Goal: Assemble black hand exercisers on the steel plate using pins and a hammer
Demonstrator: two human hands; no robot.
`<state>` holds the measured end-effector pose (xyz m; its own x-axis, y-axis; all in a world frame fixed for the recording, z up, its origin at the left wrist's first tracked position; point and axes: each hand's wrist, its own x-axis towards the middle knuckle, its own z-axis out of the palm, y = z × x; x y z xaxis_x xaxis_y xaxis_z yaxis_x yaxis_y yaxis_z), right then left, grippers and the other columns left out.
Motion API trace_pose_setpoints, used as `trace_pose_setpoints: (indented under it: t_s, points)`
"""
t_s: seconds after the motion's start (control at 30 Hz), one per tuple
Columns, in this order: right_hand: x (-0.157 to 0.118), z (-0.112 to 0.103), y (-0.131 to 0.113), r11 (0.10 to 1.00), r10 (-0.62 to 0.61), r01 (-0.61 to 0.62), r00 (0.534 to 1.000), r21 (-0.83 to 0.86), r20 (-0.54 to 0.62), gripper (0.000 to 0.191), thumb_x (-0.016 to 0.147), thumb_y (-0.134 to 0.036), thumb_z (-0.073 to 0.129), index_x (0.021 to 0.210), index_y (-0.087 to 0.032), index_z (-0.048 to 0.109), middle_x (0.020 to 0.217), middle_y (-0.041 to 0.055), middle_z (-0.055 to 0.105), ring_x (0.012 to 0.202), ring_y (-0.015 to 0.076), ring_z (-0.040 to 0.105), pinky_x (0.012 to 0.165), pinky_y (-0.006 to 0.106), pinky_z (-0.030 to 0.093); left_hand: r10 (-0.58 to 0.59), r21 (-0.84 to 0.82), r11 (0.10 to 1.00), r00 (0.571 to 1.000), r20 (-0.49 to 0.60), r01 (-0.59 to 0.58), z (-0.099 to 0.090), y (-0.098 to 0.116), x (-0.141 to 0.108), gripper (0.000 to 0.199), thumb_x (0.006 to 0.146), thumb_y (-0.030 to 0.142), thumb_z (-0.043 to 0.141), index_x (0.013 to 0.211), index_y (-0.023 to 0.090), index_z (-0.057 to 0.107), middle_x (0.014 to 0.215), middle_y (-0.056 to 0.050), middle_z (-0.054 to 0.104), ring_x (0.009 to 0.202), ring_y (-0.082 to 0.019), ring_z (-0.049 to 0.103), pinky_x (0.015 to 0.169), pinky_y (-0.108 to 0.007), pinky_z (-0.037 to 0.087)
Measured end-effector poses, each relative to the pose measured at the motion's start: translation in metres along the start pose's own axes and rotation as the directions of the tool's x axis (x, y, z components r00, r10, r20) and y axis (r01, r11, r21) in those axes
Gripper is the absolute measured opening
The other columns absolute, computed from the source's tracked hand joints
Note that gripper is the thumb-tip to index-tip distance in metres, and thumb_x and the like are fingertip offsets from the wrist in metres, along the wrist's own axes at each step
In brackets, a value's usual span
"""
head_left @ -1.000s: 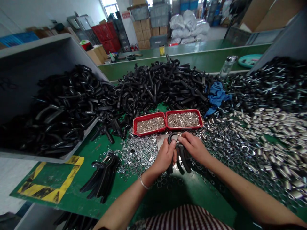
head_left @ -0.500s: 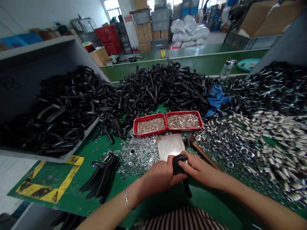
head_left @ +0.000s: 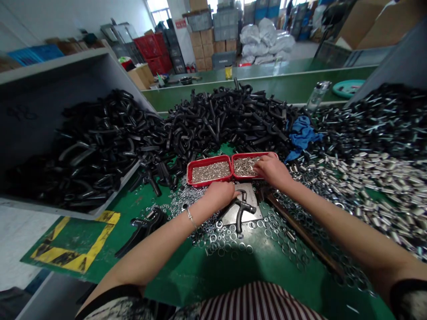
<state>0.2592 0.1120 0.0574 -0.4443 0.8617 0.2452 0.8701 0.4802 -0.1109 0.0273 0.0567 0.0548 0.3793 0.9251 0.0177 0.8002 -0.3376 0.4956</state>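
My right hand (head_left: 271, 170) reaches into the right-hand red tray (head_left: 248, 155), its fingers down among small silver pins. My left hand (head_left: 218, 196) rests at the front of the left-hand red tray (head_left: 208, 160), which holds small metal rings. Its fingers are curled, and I cannot see anything in them. A black forked fitting (head_left: 238, 209) lies on a steel plate (head_left: 251, 201) just beyond my left fingertips. Loose silver washers (head_left: 230, 242) are spread over the green mat around the plate. A wooden-handled hammer (head_left: 300, 231) lies to the right of the plate.
Black curved parts form a large heap (head_left: 227, 120) behind the trays and fill a grey bin (head_left: 50, 66) on the left. Silver sleeves (head_left: 367, 178) cover the right side. A blue cloth (head_left: 302, 135) lies between them. Assembled black pieces (head_left: 143, 229) lie at front left.
The black fitting has left my hands and now lies on the steel plate. Both hands have moved forward to the red trays, with the right one now in the pins.
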Motion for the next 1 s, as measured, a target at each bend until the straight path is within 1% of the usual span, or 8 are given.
trace_pose_setpoints:
  t_s: [0.1, 0.17, 0.27, 0.4, 0.57, 0.7, 0.83, 1.0]
  points:
    - [0.014, 0.013, 0.009, 0.993, -0.010, 0.021, 0.995, -0.112, 0.101, 0.022, 0.095, -0.030, 0.059, 0.092, -0.013, 0.074, 0.096, 0.0155, 0.067, 0.103, 0.0307, 0.052, 0.087, 0.040, 0.044, 0.107, 0.342, 0.931, 0.991, 0.076, -0.126, -0.013, 0.012, 0.042, 0.019, 0.094, 0.028, 0.059, 0.100, 0.013, 0.069, 0.093, -0.017, 0.073, 0.093, -0.032, 0.071, 0.085, -0.040, 0.051]
    - [0.021, 0.020, 0.007, 0.991, -0.017, 0.033, 0.992, -0.129, 0.123, 0.018, 0.093, -0.025, 0.059, 0.094, -0.012, 0.072, 0.098, 0.0163, 0.067, 0.104, 0.0304, 0.053, 0.087, 0.039, 0.045, 0.206, 0.440, 0.866, 0.972, 0.115, -0.235, -0.012, 0.018, 0.072, 0.021, 0.095, 0.016, 0.052, 0.104, 0.011, 0.070, 0.102, -0.018, 0.074, 0.102, -0.029, 0.069, 0.091, -0.040, 0.049]
    - [0.025, 0.024, 0.002, 0.991, -0.025, 0.041, 0.992, -0.131, 0.123, 0.018, 0.094, -0.019, 0.054, 0.097, -0.011, 0.071, 0.098, 0.0179, 0.067, 0.104, 0.0304, 0.053, 0.085, 0.038, 0.044, 0.224, 0.499, 0.827, 0.966, 0.132, -0.260, 0.000, 0.019, 0.101, 0.024, 0.094, 0.008, 0.049, 0.098, 0.007, 0.072, 0.103, -0.020, 0.074, 0.106, -0.030, 0.067, 0.096, -0.044, 0.045]
    - [0.022, 0.024, 0.001, 0.988, -0.054, 0.070, 0.992, -0.138, 0.114, 0.026, 0.098, -0.019, 0.047, 0.095, -0.012, 0.071, 0.096, 0.0183, 0.066, 0.104, 0.0310, 0.051, 0.083, 0.039, 0.043, 0.193, 0.502, 0.837, 0.976, 0.104, -0.219, 0.017, 0.013, 0.103, 0.025, 0.093, 0.006, 0.047, 0.098, 0.004, 0.071, 0.102, -0.023, 0.073, 0.102, -0.030, 0.067, 0.095, -0.046, 0.044]
    - [0.018, 0.030, 0.000, 0.991, -0.028, 0.034, 0.999, -0.131, 0.047, 0.025, 0.099, -0.018, 0.044, 0.096, -0.013, 0.068, 0.099, 0.0174, 0.066, 0.101, 0.0298, 0.051, 0.081, 0.037, 0.041, 0.157, 0.349, 0.929, 0.984, -0.078, -0.121, 0.019, 0.010, 0.096, 0.027, 0.098, 0.009, 0.041, 0.105, 0.006, 0.067, 0.103, -0.019, 0.072, 0.101, -0.028, 0.066, 0.095, -0.044, 0.044]
    - [0.015, 0.030, 0.006, 0.999, 0.037, -0.037, 0.999, -0.016, -0.025, 0.021, 0.098, -0.016, 0.044, 0.102, -0.012, 0.064, 0.103, 0.0172, 0.067, 0.101, 0.0289, 0.054, 0.084, 0.037, 0.041, 0.172, 0.073, 0.984, 0.967, -0.187, -0.161, 0.013, 0.008, 0.078, 0.023, 0.098, 0.012, 0.048, 0.112, 0.013, 0.066, 0.111, -0.012, 0.071, 0.106, -0.021, 0.064, 0.096, -0.035, 0.047]
    - [-0.002, 0.016, 0.020, 0.969, 0.091, -0.062, 0.990, 0.239, -0.112, 0.018, 0.096, -0.020, 0.048, 0.101, -0.015, 0.064, 0.101, 0.0134, 0.069, 0.098, 0.0263, 0.059, 0.086, 0.038, 0.044, 0.119, -0.230, 0.955, 0.954, -0.276, -0.186, 0.011, -0.003, 0.019, 0.016, 0.096, 0.016, 0.056, 0.103, 0.019, 0.070, 0.104, -0.006, 0.072, 0.101, -0.019, 0.064, 0.094, -0.035, 0.049]
    - [-0.035, 0.000, 0.007, 0.881, -0.069, 0.034, 0.996, 0.472, 0.057, 0.020, 0.094, -0.023, 0.051, 0.097, -0.021, 0.071, 0.099, 0.0081, 0.071, 0.098, 0.0237, 0.063, 0.090, 0.040, 0.047, -0.093, -0.386, 0.922, 0.973, -0.209, 0.005, 0.022, -0.014, -0.042, 0.008, 0.090, 0.018, 0.064, 0.097, 0.018, 0.069, 0.092, -0.004, 0.067, 0.086, -0.018, 0.064, 0.083, -0.034, 0.051]
